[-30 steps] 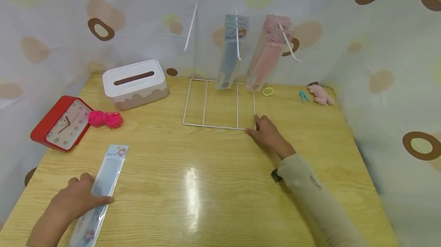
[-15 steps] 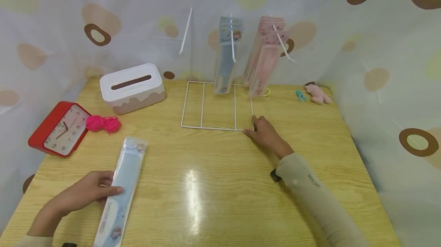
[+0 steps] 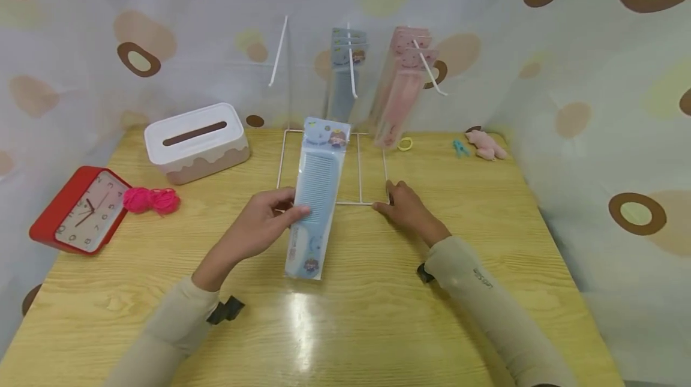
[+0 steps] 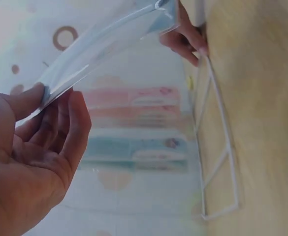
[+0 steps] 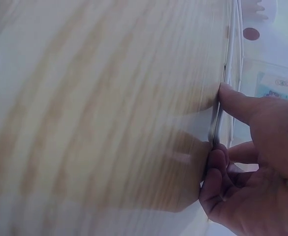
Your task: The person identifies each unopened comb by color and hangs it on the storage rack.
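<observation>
My left hand (image 3: 261, 222) pinches a blue comb in a clear packet (image 3: 317, 195) by its left edge, thumb on the front. The packet is held up off the table, in front of the white wire rack (image 3: 360, 171). In the left wrist view the packet (image 4: 109, 44) is seen edge-on between thumb and fingers. My right hand (image 3: 406, 210) grips the front right corner of the rack's base; in the right wrist view thumb and fingers close on the wire (image 5: 216, 120). Packaged blue combs (image 3: 342, 84) hang on the middle prong and pink ones (image 3: 402, 93) on the right prong.
The left prong (image 3: 278, 51) of the rack is bare. At left stand a tissue box (image 3: 197, 144), a red clock (image 3: 81, 210) and pink yarn (image 3: 151, 200). A yellow ring (image 3: 405, 144), a blue clip (image 3: 460, 147) and a pink toy (image 3: 486, 144) lie at back right.
My left hand has taken hold of the packaged blue comb at the table's left, lifted it and carried it right, in front of the rack. My right hand has stayed on the rack's corner.
</observation>
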A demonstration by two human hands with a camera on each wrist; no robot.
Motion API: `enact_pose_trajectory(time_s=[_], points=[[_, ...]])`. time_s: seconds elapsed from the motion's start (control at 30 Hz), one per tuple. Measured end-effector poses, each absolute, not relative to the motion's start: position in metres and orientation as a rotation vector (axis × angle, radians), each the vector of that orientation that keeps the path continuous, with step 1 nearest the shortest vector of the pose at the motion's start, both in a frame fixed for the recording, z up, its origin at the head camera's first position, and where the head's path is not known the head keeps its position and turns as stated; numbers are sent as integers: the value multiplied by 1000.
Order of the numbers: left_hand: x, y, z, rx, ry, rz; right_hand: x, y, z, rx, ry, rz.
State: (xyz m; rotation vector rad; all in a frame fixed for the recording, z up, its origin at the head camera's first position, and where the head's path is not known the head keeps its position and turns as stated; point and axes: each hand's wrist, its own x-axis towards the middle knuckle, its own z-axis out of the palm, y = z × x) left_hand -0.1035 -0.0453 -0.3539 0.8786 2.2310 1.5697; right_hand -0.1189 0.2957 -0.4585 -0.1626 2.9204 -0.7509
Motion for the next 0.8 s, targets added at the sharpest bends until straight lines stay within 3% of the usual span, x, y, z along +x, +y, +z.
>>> enact_pose_trajectory(time_s=[0.47,0.8], points=[[-126,-9,-335,969,2182,1631,-120,291,-462,-147,2951,-713],[-144,8,-344,935,2141,1655,-117,289,-465,-146,2970,-727]])
